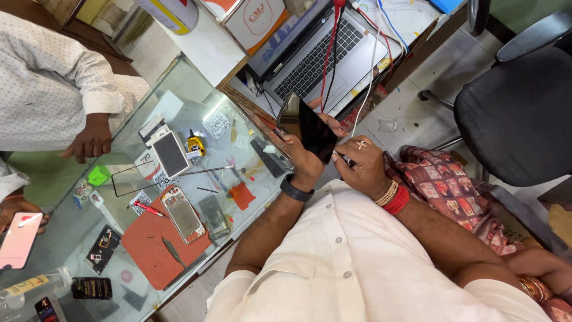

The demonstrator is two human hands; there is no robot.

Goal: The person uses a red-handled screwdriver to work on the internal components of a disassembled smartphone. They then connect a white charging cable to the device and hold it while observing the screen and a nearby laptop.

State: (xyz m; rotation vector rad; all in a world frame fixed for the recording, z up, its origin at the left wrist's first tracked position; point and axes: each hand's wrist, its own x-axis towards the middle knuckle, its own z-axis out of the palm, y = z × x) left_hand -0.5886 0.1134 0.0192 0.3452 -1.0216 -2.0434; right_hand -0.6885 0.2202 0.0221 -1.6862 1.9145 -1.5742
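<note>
While held upright, phone (316, 132) sits between both hands: left hand (302, 160), right hand (359, 164).

**Around the glass counter**

The glass counter (71, 232) fills the lower left. On it an orange mat (152, 250) lies at about 7 o'clock from the picture's middle, with an opened phone frame (182, 213) resting partly on its upper edge. A loose glass screen panel (134, 177) lies at 9 o'clock of that frame, and a small yellow bottle (195, 143) stands at 12 o'clock of it. A red pen (148, 208) lies just left of the frame. An open laptop (316, 53) sits at 12 o'clock, red and white cables (329, 56) trailing over its keyboard. A black office chair (518, 113) stands at 3 o'clock. Another person's pink phone (19, 240) shows at the far left edge.
</note>
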